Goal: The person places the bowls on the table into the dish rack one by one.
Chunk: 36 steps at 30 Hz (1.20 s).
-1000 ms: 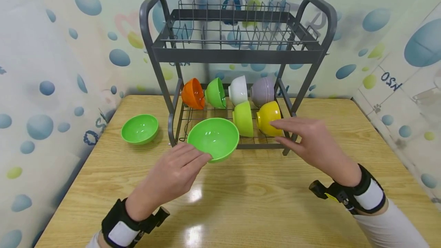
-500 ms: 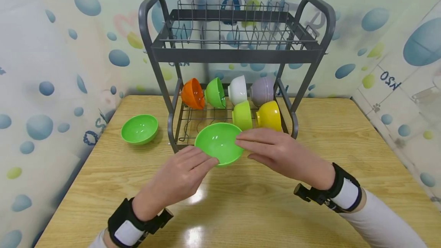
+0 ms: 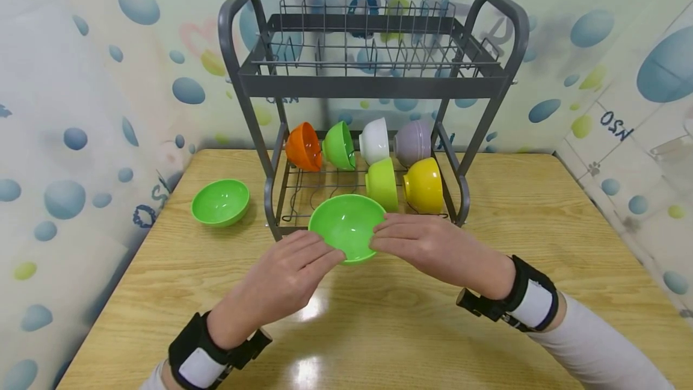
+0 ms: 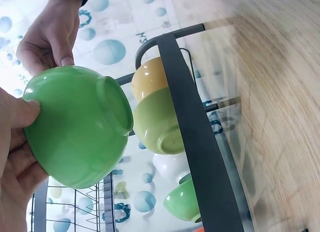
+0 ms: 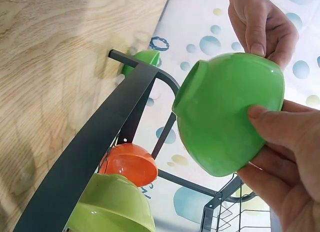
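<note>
A glossy green bowl (image 3: 346,227) is held in front of the rack's lower tier, its inside tilted toward the head camera. My left hand (image 3: 287,272) pinches its rim on the left. On the opposite side my right hand (image 3: 435,248) grips the rim too, thumb on the outer wall. In the left wrist view the bowl's outside (image 4: 75,127) and foot ring show, with a thumb on the wall. The right wrist view shows the same bowl (image 5: 230,112) between both hands.
A dark grey two-tier dish rack (image 3: 373,87) stands behind. On its lower tier are orange (image 3: 303,147), green (image 3: 338,146), white (image 3: 374,142), lilac (image 3: 413,143), lime (image 3: 382,184) and yellow (image 3: 423,185) bowls. Another green bowl (image 3: 220,202) sits on the wooden table (image 3: 411,342) at left.
My right hand has come left from beside the yellow bowl and taken hold of the green bowl's right rim. The left hand has shifted slightly right and down with the bowl.
</note>
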Each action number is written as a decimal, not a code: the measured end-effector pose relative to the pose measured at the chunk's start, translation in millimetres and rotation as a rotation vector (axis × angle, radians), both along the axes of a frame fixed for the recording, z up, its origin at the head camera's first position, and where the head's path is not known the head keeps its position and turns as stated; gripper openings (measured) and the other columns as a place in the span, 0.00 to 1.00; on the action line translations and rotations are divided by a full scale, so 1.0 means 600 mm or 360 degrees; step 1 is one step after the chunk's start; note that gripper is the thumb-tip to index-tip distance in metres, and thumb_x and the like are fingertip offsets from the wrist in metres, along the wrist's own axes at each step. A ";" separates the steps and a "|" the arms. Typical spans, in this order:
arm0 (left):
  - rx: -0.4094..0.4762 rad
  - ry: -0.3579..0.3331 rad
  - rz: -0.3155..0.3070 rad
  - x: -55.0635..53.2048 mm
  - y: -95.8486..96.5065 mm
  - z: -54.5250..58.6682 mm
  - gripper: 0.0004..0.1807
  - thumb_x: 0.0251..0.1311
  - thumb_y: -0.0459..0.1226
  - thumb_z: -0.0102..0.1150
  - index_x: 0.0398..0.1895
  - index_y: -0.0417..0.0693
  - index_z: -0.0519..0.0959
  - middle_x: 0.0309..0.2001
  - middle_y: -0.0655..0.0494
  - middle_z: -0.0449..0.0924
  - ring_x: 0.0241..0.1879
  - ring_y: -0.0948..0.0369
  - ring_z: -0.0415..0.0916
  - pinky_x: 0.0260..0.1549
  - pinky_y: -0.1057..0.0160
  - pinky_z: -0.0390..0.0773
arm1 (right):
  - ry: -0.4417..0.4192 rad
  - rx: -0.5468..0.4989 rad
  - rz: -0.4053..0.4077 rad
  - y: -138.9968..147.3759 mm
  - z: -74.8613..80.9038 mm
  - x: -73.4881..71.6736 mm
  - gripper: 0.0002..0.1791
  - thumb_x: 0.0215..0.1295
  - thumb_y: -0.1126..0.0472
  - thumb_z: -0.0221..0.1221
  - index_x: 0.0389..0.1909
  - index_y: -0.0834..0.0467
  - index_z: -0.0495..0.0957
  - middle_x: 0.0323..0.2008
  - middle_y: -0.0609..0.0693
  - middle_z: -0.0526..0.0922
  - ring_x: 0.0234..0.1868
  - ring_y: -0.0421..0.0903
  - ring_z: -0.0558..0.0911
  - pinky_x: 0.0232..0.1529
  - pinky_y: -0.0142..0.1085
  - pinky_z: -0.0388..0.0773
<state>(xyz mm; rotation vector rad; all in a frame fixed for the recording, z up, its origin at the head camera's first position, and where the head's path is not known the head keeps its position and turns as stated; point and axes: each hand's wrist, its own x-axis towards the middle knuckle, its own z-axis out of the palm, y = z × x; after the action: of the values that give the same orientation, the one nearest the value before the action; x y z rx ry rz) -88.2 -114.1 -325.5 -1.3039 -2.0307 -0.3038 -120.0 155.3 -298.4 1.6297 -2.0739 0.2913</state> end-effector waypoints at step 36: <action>0.1250 -0.1377 0.0994 -0.103 -0.117 -0.029 0.26 0.68 0.50 0.49 0.60 0.42 0.76 0.54 0.44 0.81 0.51 0.53 0.79 0.49 0.58 0.79 | -0.0452 -0.0329 0.0061 -0.023 0.018 -0.025 0.11 0.60 0.67 0.62 0.43 0.55 0.84 0.41 0.46 0.87 0.46 0.38 0.84 0.52 0.30 0.79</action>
<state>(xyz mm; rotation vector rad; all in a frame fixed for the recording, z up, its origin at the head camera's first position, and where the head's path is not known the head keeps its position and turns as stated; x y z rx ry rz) -150.0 -184.1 -342.8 0.0120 -2.4343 -1.3565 -135.2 141.6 -287.4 1.5774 -2.1316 0.7638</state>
